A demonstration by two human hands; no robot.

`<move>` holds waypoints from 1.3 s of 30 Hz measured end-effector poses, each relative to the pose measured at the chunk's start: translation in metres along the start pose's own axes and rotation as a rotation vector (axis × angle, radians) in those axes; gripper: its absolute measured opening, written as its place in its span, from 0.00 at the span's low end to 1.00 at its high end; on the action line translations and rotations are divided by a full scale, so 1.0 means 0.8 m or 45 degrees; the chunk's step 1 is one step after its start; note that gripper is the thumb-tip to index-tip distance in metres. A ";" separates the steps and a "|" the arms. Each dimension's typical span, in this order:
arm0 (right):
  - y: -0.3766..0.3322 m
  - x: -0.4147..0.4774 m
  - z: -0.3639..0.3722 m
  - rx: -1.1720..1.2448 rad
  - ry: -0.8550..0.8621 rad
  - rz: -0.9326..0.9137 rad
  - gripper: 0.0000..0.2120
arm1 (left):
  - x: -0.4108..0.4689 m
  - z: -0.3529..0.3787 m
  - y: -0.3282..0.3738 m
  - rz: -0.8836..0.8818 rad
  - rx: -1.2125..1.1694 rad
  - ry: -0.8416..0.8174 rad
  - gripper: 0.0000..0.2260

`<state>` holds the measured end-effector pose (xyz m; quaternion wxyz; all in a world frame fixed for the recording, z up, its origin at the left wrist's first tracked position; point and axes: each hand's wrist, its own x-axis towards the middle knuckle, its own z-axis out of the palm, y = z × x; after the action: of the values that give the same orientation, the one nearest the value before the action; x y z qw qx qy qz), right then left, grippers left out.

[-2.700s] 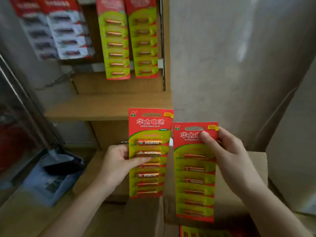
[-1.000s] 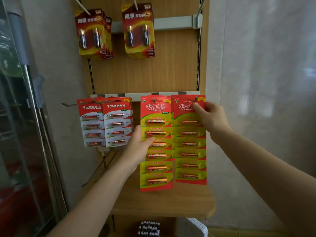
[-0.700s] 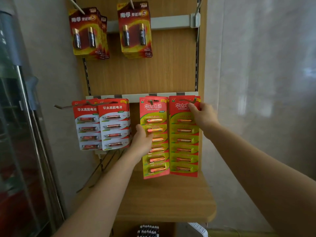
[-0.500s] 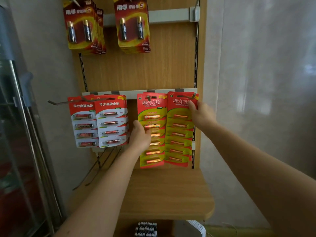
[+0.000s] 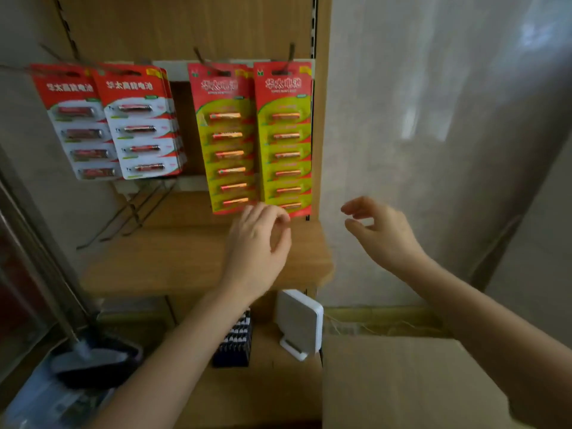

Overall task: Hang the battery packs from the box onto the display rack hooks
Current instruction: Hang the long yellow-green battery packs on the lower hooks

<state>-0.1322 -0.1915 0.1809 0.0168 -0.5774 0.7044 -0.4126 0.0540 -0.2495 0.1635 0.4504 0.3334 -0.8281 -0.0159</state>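
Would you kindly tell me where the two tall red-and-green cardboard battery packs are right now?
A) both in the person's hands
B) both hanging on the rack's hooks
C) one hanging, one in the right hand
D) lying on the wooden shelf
B: the left red-and-green pack and the right red-and-green pack hang from wire hooks, while the left hand and right hand hold nothing.

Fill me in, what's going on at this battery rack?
A person is stocking the display rack. Two red-and-green strips, the left battery card and the right battery card, hang side by side from hooks. Both hands hold nothing, fingers loosely curled. The left hand is just below the cards' lower edges and the right hand is off to their right. The cardboard box sits at lower right, its inside out of view.
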 end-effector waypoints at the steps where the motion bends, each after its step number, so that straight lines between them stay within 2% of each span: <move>1: 0.012 -0.019 0.001 -0.023 -0.018 0.001 0.10 | -0.014 0.010 0.010 0.016 -0.040 -0.069 0.04; 7: 0.084 -0.134 0.014 -0.009 -0.079 0.043 0.08 | -0.116 0.079 0.066 0.024 -0.253 -0.376 0.02; 11: 0.134 -0.217 0.022 0.059 -0.186 0.160 0.07 | -0.184 0.127 0.089 0.101 -0.255 -0.574 0.05; 15: 0.194 -0.293 0.036 0.030 -0.450 0.478 0.09 | -0.244 0.173 0.098 0.207 -0.246 -0.853 0.08; 18: 0.244 -0.341 0.048 -0.100 -0.594 0.731 0.10 | -0.284 0.205 0.107 0.200 -0.296 -1.057 0.09; 21: 0.294 -0.381 0.062 -0.259 -0.846 1.002 0.14 | -0.319 0.231 0.116 0.140 -0.269 -1.292 0.08; 25: 0.334 -0.415 0.078 -0.399 -1.197 1.167 0.20 | -0.361 0.264 0.116 0.065 -0.085 -1.762 0.10; 27: 0.340 -0.426 0.084 -0.428 -1.312 1.226 0.20 | -0.377 0.277 0.117 0.057 0.009 -1.911 0.11; 31: 0.348 -0.453 0.100 -0.292 -1.390 1.370 0.28 | -0.399 0.290 0.123 0.034 0.127 -2.043 0.15; 36: 0.352 -0.466 0.103 -0.109 -1.529 1.507 0.26 | -0.413 0.297 0.115 0.000 0.182 -2.066 0.16; 39: 0.355 -0.467 0.104 -0.084 -1.471 1.529 0.25 | -0.416 0.300 0.109 -0.033 0.260 -2.098 0.16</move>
<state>-0.1936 0.0689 -0.2138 0.5758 -0.2246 0.7846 0.0485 -0.0510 -0.0591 -0.1954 -0.3330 0.2637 -0.8862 -0.1849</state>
